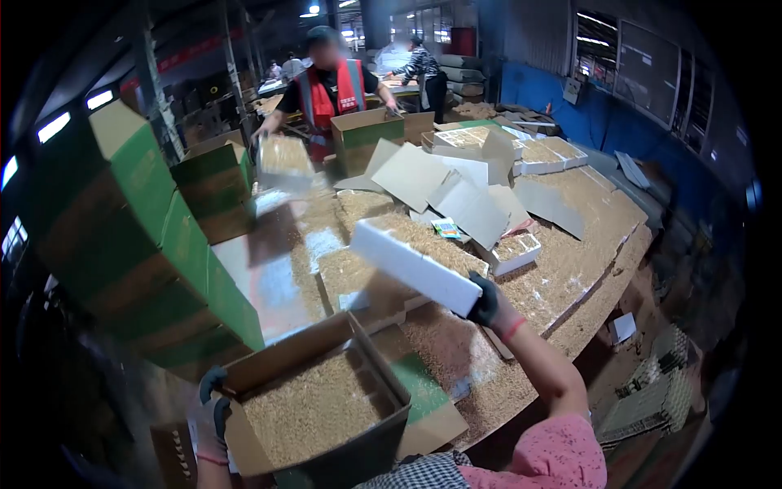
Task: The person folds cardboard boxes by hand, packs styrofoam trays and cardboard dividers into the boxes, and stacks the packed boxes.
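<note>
My right hand (486, 301), in a dark glove, grips the near end of a shallow white tray (414, 267). The tray is raised and tilted above the worktable, with loose tan husk-like material along its far side. My left hand (213, 414), gloved too, has its fingers hooked over the left edge of an open cardboard box (379, 359). Inside that box lies a layer of the same tan material (314, 407). The tray's contents are partly hidden by its white side.
Stacked green-and-brown boxes (183, 244) rise at the left. Across the table, a person in a red vest (342, 90) handles another tray (285, 159) beside open boxes. Loose grey cardboard sheets (411, 175) lie on the husk-strewn table (586, 212). Egg-tray-like stacks (652, 399) stand lower right.
</note>
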Demonstrator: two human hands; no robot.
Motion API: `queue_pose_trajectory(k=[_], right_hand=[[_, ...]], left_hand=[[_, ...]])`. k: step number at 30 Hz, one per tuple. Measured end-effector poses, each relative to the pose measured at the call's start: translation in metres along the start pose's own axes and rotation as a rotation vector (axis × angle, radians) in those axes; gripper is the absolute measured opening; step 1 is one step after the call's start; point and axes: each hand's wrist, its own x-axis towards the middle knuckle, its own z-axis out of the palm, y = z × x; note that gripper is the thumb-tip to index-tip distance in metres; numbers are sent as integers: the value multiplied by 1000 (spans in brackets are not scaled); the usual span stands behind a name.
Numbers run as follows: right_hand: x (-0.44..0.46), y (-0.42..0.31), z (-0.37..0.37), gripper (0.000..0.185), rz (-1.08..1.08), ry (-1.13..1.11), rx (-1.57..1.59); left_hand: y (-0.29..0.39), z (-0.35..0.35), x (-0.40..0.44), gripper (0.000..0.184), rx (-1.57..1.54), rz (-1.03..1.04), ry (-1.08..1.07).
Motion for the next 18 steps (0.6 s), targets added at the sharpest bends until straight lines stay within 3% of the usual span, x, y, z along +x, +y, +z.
queue_pose_trajectory(k=[1, 4, 6, 8, 10, 12, 13, 14, 15, 16, 18], right_hand=[[-19, -9, 13, 28, 12, -13, -88], [-76, -36, 61, 40, 93, -56, 95], [-96, -62, 95, 50, 48, -96, -55], [-118, -99, 146, 74, 23, -187, -126], [-122, -115, 172, 79, 7, -230, -283], [-115, -112, 183, 85, 95, -261, -341], [-110, -109, 193, 91, 79, -390, -409], [-102, -89, 196, 96, 106, -386, -481], [-94, -62, 193, 101, 34, -452, -599], [-85, -46, 189, 98, -44, -483, -768], [-56, -4, 180, 87, 39, -550, -802]], left_hand=[[3, -2, 1, 54, 28, -66, 8], [4, -2, 9, 53, -143, -82, -21], [29, 8, 16, 55, -169, -176, 7], [32, 8, 28, 56, -290, -101, -73], [25, 7, 43, 57, -117, -47, -84], [33, 21, 47, 58, -318, -52, -136], [38, 28, 48, 57, -449, -5, -230], [69, 32, 37, 54, -202, 74, -159], [66, 32, 39, 53, -248, 50, -159], [57, 26, 40, 52, -293, 24, -161], [66, 22, 20, 49, -396, 47, -211]])
